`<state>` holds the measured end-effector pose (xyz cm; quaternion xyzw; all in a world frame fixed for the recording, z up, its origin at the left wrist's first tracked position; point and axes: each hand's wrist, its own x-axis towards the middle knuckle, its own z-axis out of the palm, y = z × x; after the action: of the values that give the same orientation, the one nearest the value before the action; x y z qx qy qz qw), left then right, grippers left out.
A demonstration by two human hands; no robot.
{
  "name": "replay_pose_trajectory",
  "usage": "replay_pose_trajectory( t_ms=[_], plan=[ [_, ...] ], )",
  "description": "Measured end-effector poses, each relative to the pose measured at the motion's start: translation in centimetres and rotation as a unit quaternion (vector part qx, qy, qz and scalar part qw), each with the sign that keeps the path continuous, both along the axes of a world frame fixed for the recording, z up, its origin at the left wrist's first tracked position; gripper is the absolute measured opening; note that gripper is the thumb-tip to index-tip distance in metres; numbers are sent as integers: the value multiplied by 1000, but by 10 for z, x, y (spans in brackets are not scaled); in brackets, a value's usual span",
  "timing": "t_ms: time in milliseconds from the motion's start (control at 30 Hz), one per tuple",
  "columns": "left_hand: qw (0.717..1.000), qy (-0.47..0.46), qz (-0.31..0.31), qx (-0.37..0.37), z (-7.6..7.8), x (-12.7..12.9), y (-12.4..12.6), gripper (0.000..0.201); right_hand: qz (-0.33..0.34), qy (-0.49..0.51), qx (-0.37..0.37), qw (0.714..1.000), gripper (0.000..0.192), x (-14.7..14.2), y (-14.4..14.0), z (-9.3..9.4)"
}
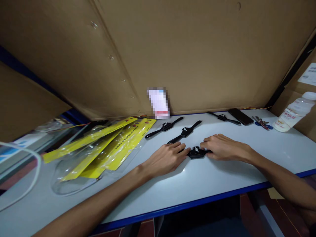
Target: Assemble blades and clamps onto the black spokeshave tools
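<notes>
a smooth white table (222, 184) with a blue edge. beyond the fingers lie glossy yellow packets (103, 148). left hand (165, 159) and right hand (222, 147) each grasp one end of a black tool (197, 152), lying flat, long axis left to right.

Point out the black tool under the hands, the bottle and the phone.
black tool (197, 152), head view, on its middle body between the hands.
bottle (293, 113), head view, on its labelled side.
phone (240, 116), head view, on its dark face.
</notes>
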<state>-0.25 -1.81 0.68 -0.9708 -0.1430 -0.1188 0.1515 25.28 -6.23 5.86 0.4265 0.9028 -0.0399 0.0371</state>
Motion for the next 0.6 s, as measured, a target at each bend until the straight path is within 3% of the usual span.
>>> replay_pose_trajectory(
  t_ms=[600],
  plan=[
    [998, -1, -34, 50, 0, 2, 0, 24, -7, -13, 5, 1000, 16, 0, -1, 3]
  ],
)
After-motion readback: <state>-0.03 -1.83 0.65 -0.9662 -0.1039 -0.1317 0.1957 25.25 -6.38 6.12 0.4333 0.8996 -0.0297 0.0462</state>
